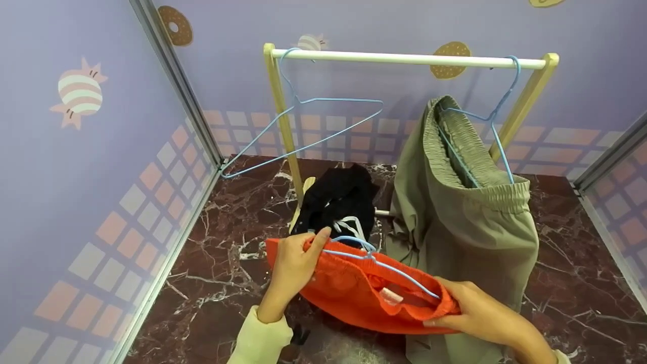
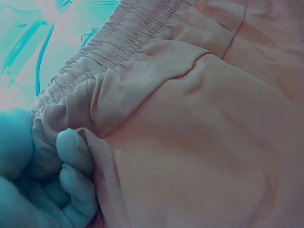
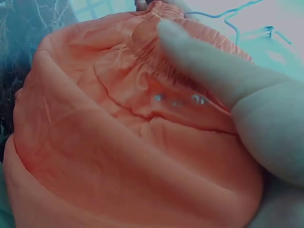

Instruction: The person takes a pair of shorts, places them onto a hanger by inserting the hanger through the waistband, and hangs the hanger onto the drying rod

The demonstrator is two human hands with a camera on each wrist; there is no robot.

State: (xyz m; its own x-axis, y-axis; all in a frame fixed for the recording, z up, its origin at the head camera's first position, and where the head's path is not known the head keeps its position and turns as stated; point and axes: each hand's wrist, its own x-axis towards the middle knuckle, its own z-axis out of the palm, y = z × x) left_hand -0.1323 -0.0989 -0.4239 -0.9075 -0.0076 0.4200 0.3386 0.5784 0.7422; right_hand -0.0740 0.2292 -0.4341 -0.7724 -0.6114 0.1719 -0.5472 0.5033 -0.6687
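Observation:
Orange pants (image 1: pixel 343 288) with a gathered elastic waistband are held up between both hands; their leg length is hidden. A light blue wire hanger (image 1: pixel 407 277) sits inside the waist opening, its hook above the band. At the left end of the waistband, my left hand (image 1: pixel 295 263) grips the cloth, with its curled fingers (image 2: pixel 75 154) in the left wrist view. My right hand (image 1: pixel 477 311) holds the other end, its thumb (image 3: pixel 204 59) lying along the front of the cloth in the right wrist view. A white label (image 1: pixel 391 296) shows inside the waist.
A rack with a white rail (image 1: pixel 404 58) and wooden posts stands ahead. An unloaded blue hanger (image 1: pixel 303 146) hangs at its left, olive pants (image 1: pixel 470 237) on another hanger at its right. Black clothing with white cord (image 1: pixel 336 197) lies low behind the orange pants. Patterned walls (image 1: pixel 101 167) flank the marble floor (image 1: pixel 202 303).

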